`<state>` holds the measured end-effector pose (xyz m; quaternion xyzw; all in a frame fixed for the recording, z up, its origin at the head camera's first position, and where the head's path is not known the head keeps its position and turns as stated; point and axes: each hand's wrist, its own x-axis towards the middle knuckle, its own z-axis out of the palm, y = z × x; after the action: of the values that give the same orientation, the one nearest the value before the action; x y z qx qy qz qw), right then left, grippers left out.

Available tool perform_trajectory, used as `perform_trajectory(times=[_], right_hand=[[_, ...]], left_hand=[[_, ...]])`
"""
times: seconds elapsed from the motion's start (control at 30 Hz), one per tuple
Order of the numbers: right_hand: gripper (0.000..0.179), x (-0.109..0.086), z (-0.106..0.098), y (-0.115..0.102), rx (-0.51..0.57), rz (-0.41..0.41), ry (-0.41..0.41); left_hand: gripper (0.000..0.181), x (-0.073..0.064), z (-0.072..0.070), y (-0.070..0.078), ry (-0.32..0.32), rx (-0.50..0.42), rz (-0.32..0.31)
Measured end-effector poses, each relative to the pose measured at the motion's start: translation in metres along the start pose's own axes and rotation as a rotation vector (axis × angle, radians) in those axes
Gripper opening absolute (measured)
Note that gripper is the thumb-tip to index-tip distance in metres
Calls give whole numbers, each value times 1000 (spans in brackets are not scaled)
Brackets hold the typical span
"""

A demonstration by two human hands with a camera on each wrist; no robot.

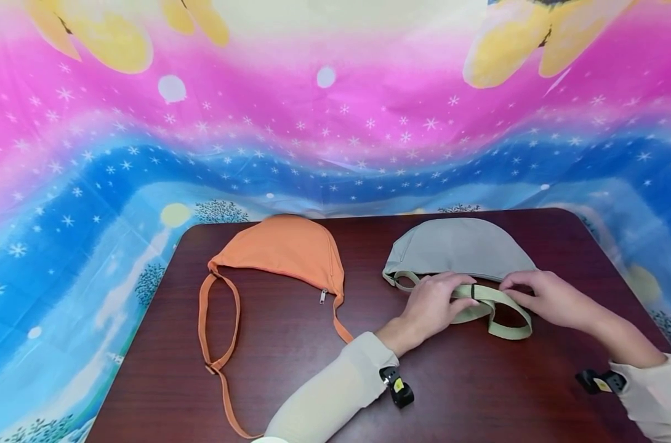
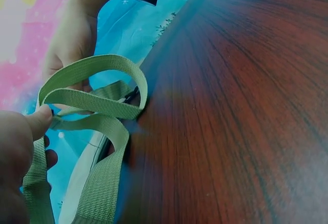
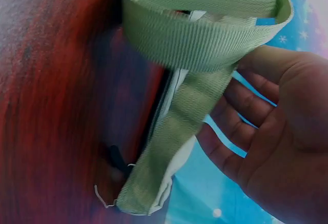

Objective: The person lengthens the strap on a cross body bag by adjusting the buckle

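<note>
A grey waist bag lies at the back right of the table, its curved side toward the backdrop. Its pale green strap is gathered in loops in front of it, with a black slider on the upper band. My left hand pinches the strap beside this slider, thumb in front. At the bag's right end, my right hand holds the strap between thumb and fingers. In the right wrist view, its fingers reach behind the band, which hides their tips. A wide strap loop stands up between the hands.
To the left lies an orange waist bag with a zipper pull. Its long strap trails toward the front edge, partly behind my left sleeve. A printed backdrop rises behind the dark wooden table.
</note>
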<state>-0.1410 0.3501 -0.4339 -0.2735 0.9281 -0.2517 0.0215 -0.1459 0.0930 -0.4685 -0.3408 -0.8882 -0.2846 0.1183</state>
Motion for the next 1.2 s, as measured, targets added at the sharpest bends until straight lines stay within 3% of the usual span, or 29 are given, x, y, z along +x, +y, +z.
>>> perform_trajectory(times=[0.2, 0.4, 0.7, 0.83, 1.0, 1.2], right_hand=[[30, -2, -1, 3, 16, 11, 9], [33, -9, -3, 14, -33, 23, 66], [12, -34, -8, 41, -41, 163, 112], [12, -39, -10, 45, -56, 165, 129], [15, -40, -12, 44, -55, 145, 121], [14, -41, -13, 45, -80, 146, 98]], left_hand=[[34, 1, 1, -4, -9, -81, 48], [34, 0, -3, -6, -9, -117, 41], [35, -4, -18, -20, 20, -124, 29], [35, -9, -24, -29, 17, -123, 29], [35, -16, -28, -36, -2, -134, 73], [34, -21, -30, -40, 21, -187, 71]])
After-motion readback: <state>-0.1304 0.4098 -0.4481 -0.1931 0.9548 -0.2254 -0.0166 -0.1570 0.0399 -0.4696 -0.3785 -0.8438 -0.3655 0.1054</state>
